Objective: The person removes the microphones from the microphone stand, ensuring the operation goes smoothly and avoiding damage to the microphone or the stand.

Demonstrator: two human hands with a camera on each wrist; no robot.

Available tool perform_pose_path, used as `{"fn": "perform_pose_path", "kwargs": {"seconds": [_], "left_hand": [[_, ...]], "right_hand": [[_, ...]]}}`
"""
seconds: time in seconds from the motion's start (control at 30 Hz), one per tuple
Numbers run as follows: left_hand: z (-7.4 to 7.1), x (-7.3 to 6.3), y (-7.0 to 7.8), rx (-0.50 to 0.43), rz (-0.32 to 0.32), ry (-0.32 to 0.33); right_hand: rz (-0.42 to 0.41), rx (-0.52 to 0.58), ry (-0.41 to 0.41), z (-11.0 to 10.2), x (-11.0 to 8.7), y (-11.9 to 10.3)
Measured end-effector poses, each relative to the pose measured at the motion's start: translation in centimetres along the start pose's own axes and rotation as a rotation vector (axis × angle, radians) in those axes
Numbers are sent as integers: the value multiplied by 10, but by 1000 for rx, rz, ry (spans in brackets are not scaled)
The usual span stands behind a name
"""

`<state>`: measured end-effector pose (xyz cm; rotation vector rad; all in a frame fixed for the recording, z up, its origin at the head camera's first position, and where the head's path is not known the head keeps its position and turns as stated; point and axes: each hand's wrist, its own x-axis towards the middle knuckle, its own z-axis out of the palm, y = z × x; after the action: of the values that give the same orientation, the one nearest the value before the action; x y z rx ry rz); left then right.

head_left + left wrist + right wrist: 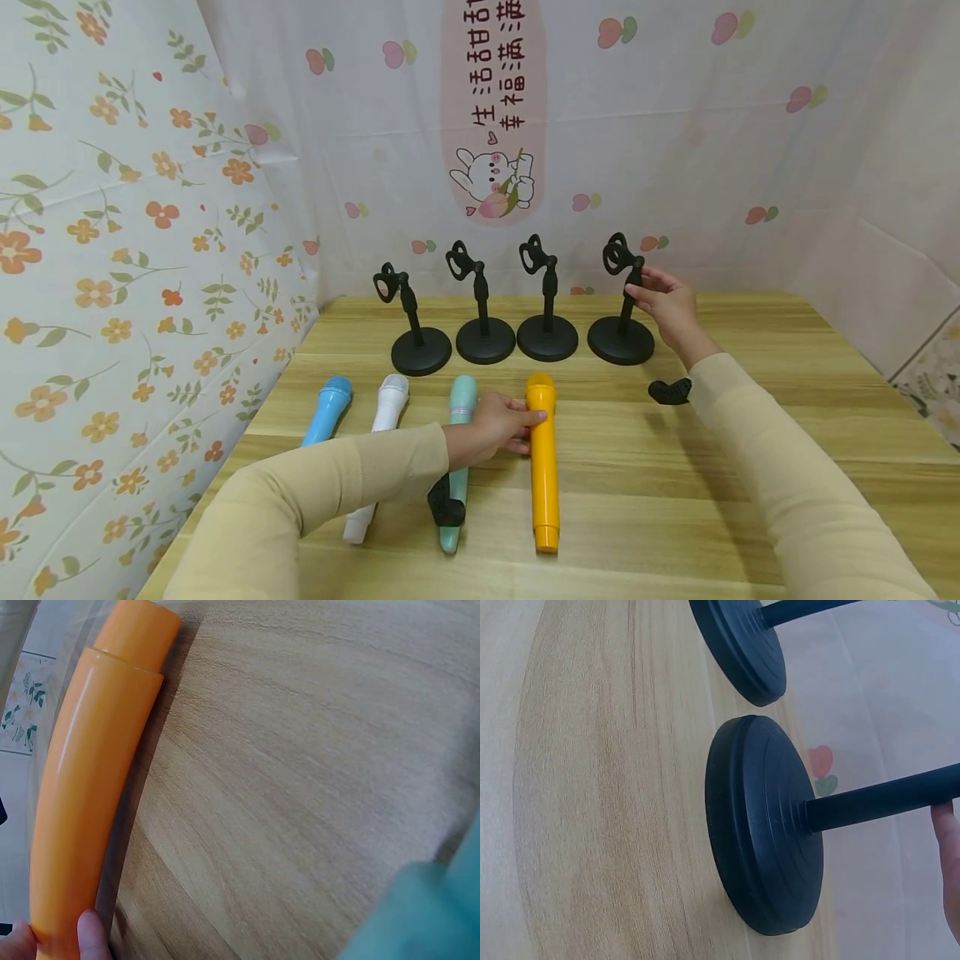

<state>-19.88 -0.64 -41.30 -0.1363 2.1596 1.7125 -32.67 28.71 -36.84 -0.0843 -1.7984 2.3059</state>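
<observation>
My left hand (491, 427) pinches the upper part of an orange microphone (546, 483), which lies lengthwise on the table. In the left wrist view, fingertips press both sides of its orange body (86, 787). At the right end of a row of black desktop microphone stands, my right hand (670, 310) grips the upright pole of one stand (621, 342). Its round base (769, 825) rests on the table, and its clip is tilted to the left. A mint green microphone (463, 392) lies beneath my left wrist.
Three more black stands, the nearest of them a stand (547, 337), line the table's back edge. A white microphone (392, 396) and a blue microphone (330, 408) lie to the left, partly behind my left sleeve. A patterned curtain (360, 150) hangs behind.
</observation>
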Motion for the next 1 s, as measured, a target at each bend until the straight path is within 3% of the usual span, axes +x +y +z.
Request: {"fn": "perform_pose_path", "kwargs": {"seconds": [0.47, 0.73, 1.0], "left_hand": [[-4, -1, 2, -17, -1, -23], [-8, -4, 6, -56, -5, -25], [-14, -5, 13, -89, 6, -24]], "right_hand": [[20, -8, -37, -1, 1, -4], [13, -22, -98, -3, -3, -5], [34, -102, -160, -11, -10, -11]]}}
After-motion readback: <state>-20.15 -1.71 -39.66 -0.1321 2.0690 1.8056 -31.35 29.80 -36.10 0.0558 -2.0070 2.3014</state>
